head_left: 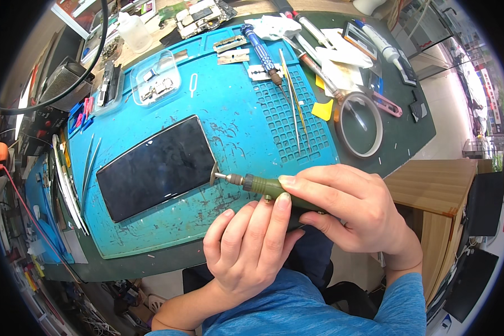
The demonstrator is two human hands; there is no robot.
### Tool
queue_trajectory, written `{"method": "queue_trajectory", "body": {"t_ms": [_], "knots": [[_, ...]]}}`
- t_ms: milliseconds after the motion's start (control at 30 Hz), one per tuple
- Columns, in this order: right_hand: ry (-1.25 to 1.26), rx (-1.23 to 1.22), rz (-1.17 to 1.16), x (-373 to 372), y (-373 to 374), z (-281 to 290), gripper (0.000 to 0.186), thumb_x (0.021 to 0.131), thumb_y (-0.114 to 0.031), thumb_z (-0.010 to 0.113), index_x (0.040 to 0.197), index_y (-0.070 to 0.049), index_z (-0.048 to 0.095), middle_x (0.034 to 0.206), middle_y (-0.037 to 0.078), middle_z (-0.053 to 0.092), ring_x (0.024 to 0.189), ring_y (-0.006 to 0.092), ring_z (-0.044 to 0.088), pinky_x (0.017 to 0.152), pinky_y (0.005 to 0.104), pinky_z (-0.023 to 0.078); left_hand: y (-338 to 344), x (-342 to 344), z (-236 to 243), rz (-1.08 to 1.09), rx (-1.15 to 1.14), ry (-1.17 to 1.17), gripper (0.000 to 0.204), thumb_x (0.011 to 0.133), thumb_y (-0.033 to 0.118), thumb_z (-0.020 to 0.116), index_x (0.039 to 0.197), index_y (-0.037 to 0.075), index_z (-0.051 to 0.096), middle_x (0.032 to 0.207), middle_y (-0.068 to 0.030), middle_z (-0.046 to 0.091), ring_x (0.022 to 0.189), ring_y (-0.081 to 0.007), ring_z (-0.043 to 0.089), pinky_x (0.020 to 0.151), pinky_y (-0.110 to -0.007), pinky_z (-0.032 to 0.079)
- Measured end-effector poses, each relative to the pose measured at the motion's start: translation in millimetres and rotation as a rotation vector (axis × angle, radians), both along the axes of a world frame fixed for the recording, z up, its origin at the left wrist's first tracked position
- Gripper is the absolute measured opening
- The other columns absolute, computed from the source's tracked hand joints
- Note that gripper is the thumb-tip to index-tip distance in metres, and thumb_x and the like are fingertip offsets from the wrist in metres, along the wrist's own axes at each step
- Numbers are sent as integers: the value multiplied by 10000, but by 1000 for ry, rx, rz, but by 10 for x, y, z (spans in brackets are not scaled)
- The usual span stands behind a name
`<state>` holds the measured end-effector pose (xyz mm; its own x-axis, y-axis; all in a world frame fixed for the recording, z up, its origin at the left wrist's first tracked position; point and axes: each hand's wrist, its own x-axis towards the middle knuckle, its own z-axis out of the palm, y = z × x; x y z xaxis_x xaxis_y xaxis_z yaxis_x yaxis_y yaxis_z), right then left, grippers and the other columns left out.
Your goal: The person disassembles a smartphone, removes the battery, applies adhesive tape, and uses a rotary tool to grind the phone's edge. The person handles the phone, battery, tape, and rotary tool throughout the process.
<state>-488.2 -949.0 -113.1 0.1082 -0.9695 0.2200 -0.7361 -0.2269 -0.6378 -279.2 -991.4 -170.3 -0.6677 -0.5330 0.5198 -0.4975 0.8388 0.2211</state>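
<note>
Both hands are on a green pen-shaped rotary tool point(260, 185) with a small disc point(213, 173) at its metal tip. My right hand point(353, 207) wraps the body from the right, its thumb underneath. My left hand point(249, 246) is below, with its fingertips closed against the tool near a small brass-coloured button. The disc stands at the right short edge of a smartphone point(157, 165); whether it touches cannot be made out. The phone lies screen up, dark and slightly tilted, on a blue silicone work mat point(229, 134).
At the back are a clear box of small parts point(155, 78), a SIM eject pin point(194, 85), a blue screwdriver point(260, 53) and tweezers point(294, 106). A roll of clear tape point(358, 123) lies right. More tweezers point(88, 168) lie left, beside crowded tools.
</note>
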Motion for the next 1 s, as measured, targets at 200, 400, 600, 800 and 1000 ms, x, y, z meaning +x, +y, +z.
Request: {"method": "queue_trajectory", "body": {"t_ms": [200, 400, 600, 800, 1000], "knots": [[-1, 2, 3, 3, 1, -1, 549, 789, -50, 816, 1326, -65, 705, 1144, 110, 733, 941, 285, 737, 770, 369, 623, 3, 5, -27, 1, 0, 15, 581, 934, 386, 760, 1366, 10, 661, 1154, -104, 724, 1089, -259, 660, 995, -433, 462], [-2, -9, 2, 0, 2, -9, 544, 788, -48, 816, 1321, -65, 708, 1139, 109, 735, 938, 284, 737, 772, 370, 623, 4, 3, -12, 1, 2, 11, 574, 934, 382, 760, 1364, 14, 663, 1157, -105, 726, 1091, -261, 663, 1000, -432, 463], [13, -16, 7, 6, -6, -10, 536, 790, -45, 812, 1316, -64, 710, 1135, 111, 736, 935, 285, 738, 770, 369, 623, 7, 3, -27, 12, -5, 23, 567, 932, 389, 764, 1352, 20, 672, 1151, -99, 728, 1089, -258, 664, 1001, -436, 471], [16, -26, 5, 21, -8, 2, 536, 778, -39, 809, 1305, -66, 718, 1127, 109, 739, 936, 286, 738, 763, 367, 623, 48, -16, -39, 87, 20, 24, 434, 1017, 427, 670, 1358, 163, 720, 1191, 14, 743, 1103, -133, 662, 1046, -355, 450], [22, -30, 2, 15, -5, -2, 541, 768, -38, 809, 1301, -67, 721, 1122, 106, 740, 920, 280, 737, 745, 365, 621, 52, -25, -46, 93, 11, 26, 429, 1023, 432, 662, 1353, 164, 722, 1191, 17, 746, 1108, -129, 661, 1047, -355, 451]]}}
